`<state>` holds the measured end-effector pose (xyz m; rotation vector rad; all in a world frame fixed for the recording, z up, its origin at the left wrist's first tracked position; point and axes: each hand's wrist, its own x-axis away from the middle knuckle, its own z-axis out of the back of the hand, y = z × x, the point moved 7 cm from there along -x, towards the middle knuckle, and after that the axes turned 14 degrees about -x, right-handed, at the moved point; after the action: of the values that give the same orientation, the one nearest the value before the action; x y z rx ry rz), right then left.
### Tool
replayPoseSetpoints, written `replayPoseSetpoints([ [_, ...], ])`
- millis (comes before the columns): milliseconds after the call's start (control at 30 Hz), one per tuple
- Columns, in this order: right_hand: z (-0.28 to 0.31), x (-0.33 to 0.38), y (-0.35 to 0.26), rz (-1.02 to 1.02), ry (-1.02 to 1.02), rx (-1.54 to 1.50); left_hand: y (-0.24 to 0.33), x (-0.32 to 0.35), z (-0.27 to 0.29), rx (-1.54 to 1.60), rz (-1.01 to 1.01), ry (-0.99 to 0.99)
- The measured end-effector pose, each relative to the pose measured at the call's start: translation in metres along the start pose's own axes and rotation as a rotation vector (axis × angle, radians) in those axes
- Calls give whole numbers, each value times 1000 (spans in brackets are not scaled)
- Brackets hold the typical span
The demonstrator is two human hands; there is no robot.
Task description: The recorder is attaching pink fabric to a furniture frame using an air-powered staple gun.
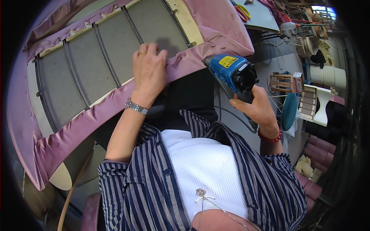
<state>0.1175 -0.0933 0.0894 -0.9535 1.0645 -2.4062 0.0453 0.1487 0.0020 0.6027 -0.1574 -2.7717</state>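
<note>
Pink fabric [115, 96] is folded over the edge of an upturned seat frame [189, 23], and the frame serves as the landmark for all that follows. Its underside faces up, showing grey webbing [96, 54] crossed by dark metal springs [73, 65]. Along the frame's near rail the left hand [149, 69] lies palm down, fingers spread and pressing the fabric flat onto the wood; it grips nothing, it only pins. A ring sits on one finger and a metal watch [136, 106] on the wrist.

Just off the frame's near right corner, the right hand [254, 106] is closed around the handle of a blue staple gun [231, 73], whose nose points toward the fabric edge close beside the left fingertips. A red bead bracelet [269, 136] circles that wrist. An air hose [235, 115] appears to curve away below the gun.

The chief risk, as I judge it, is the short gap between the gun's nose and the pressing fingers: a staple driven with the nose tilted or slipped sideways could catch a fingertip. If the left hand eases off, the fabric may slacken and get fixed with a pucker. A staple set too near the rail's edge might miss wood. Beyond the frame's far right corner, a table [262, 17] holds scissors [243, 11].
</note>
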Motion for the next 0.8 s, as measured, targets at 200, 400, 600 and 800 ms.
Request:
replayPoseSetpoints([
  [200, 8, 9, -1, 6, 33, -73, 36, -30, -17, 685, 50, 131],
  [400, 12, 11, -7, -29, 58, -105, 40, -47, -30, 779, 113, 174],
  [600, 15, 7, -13, -33, 68, -81, 41, -57, -37, 904, 67, 196],
  [800, 19, 4, -21, -26, 75, -83, 36, -65, -37, 974, 110, 259],
])
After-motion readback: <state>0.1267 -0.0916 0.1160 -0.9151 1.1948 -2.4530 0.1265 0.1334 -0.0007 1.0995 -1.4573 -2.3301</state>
